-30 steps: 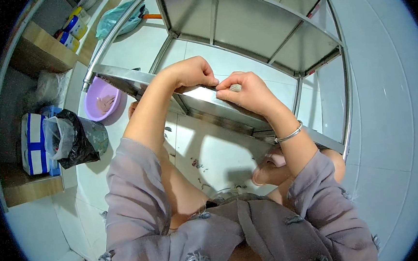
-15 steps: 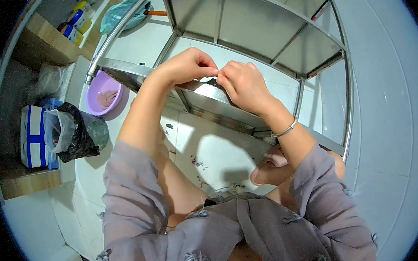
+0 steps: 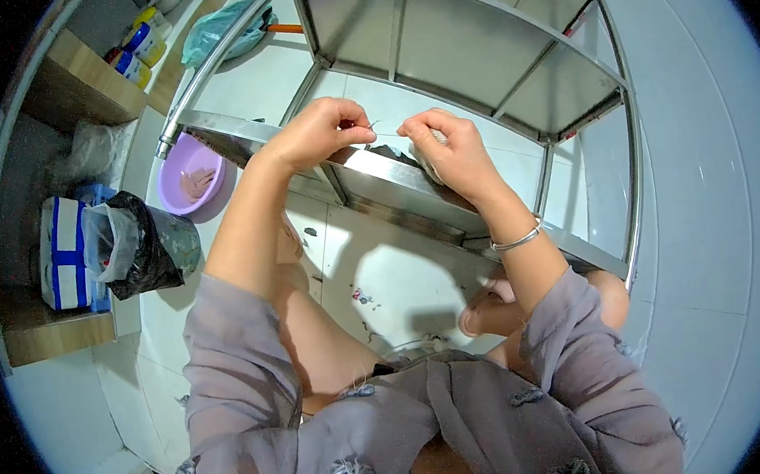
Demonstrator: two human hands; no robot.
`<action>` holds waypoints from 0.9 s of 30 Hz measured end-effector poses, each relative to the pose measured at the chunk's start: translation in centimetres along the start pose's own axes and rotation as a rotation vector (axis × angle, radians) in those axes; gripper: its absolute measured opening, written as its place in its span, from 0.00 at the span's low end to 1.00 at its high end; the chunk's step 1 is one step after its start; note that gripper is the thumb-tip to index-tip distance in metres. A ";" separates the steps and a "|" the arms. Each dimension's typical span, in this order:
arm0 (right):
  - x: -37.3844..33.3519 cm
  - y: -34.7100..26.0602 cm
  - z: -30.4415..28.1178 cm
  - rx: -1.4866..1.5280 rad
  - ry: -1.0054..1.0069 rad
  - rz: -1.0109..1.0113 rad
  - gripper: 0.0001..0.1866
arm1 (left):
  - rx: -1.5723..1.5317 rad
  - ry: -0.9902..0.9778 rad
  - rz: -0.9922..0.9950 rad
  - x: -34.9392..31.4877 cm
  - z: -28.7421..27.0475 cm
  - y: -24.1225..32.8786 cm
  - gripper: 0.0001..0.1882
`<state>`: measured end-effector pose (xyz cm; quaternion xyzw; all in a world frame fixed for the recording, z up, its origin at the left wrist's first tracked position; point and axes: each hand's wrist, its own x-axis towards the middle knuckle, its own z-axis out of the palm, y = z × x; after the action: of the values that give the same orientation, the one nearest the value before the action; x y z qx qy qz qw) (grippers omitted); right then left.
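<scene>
My left hand [image 3: 324, 131] is above the near rail of a tipped metal rack [image 3: 398, 178]. Its thumb and forefinger pinch a thin, dark strand [image 3: 374, 125]. To its right, my right hand [image 3: 455, 154] is closed with the back up, its thumb and forefinger together at the tip. Under its palm shows part of a pale, greyish wad [image 3: 432, 152], its kind unclear. A dark clump [image 3: 392, 153] lies along the rail between the hands. The fingertips of the two hands are apart.
At left, a purple basin [image 3: 190, 173] holds pale pieces. Nearby stands a bin lined with a black bag [image 3: 147, 249], beside a blue-and-white package [image 3: 67, 252]. A teal plastic bag [image 3: 223, 32] lies at the far left. Dark scraps [image 3: 362, 296] dot the tiled floor.
My hands have drawn apart from touching fingertips. The dark strand now shows in the left pinch, and the pale wad shows under my right hand.
</scene>
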<state>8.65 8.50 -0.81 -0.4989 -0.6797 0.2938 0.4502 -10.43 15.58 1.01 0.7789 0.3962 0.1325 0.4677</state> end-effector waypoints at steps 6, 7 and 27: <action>0.4 0.6 -1.3 -0.072 -0.120 0.137 0.11 | -0.005 0.022 -0.107 -0.2 -0.5 0.3 0.08; 0.8 0.5 -1.2 -0.197 -0.217 0.133 0.12 | -0.032 0.033 -0.136 -0.1 -0.5 0.3 0.08; 2.6 0.3 1.8 -0.595 -0.280 -0.042 0.09 | 0.183 -0.187 -0.185 1.6 -0.5 0.8 0.12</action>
<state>6.84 11.17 -0.96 -0.5494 -0.8011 0.1388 0.1927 -9.24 16.91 1.72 0.7874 0.4313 -0.0210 0.4398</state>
